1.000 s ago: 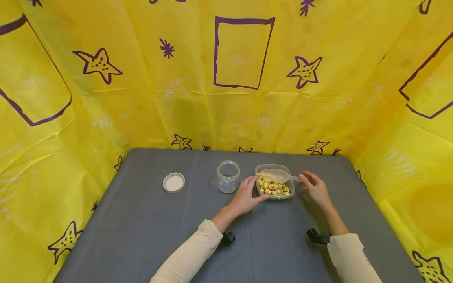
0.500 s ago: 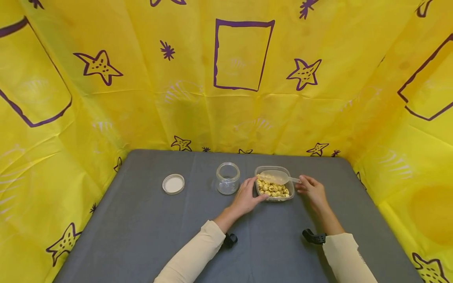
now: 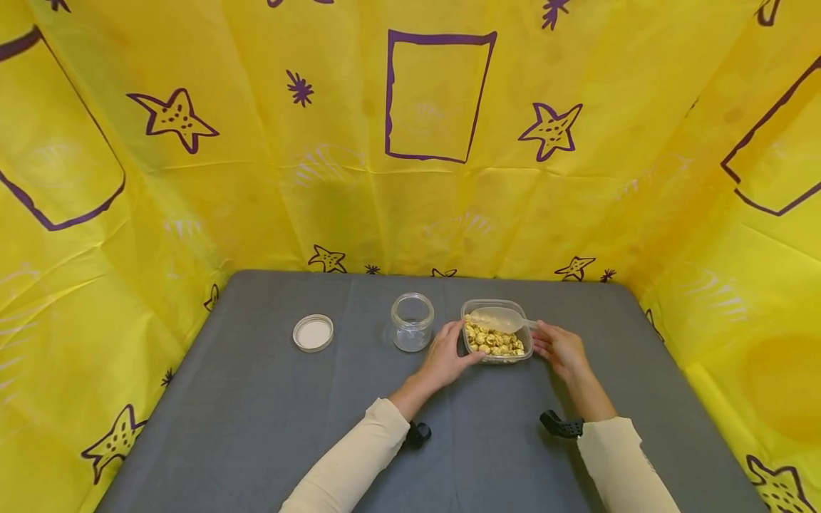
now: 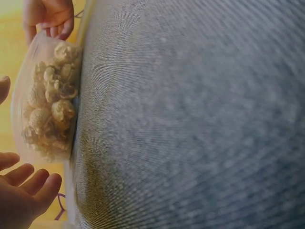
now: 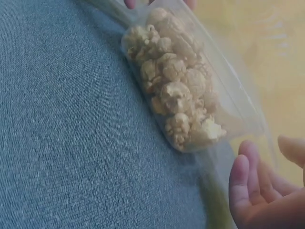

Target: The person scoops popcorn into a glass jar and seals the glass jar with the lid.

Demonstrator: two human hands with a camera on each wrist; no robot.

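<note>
In the head view, a clear plastic container (image 3: 494, 359) of popcorn (image 3: 495, 342) stands on the grey table. A translucent spoon (image 3: 497, 318) lies across the popcorn, its handle over the right rim. The left hand (image 3: 442, 358) grips the container's left end, thumb at the front corner and a finger at the back. The right hand (image 3: 563, 349) is at the right end, beside the spoon handle. In the right wrist view, the right hand's fingers (image 5: 240, 179) are extended with the thumb apart, near the container wall (image 5: 186, 145); whether they touch it is unclear.
A clear jar (image 3: 412, 331) without a lid stands left of the container. Farther left, a round lid (image 3: 313, 333) with a white inside lies on the grey tabletop (image 3: 256, 413). Yellow patterned cloth (image 3: 442, 214) rises behind the table and along both sides.
The right hand has shifted left, from the spoon handle's end up to the container's right side. The left hand, container and spoon stay about where they were.
</note>
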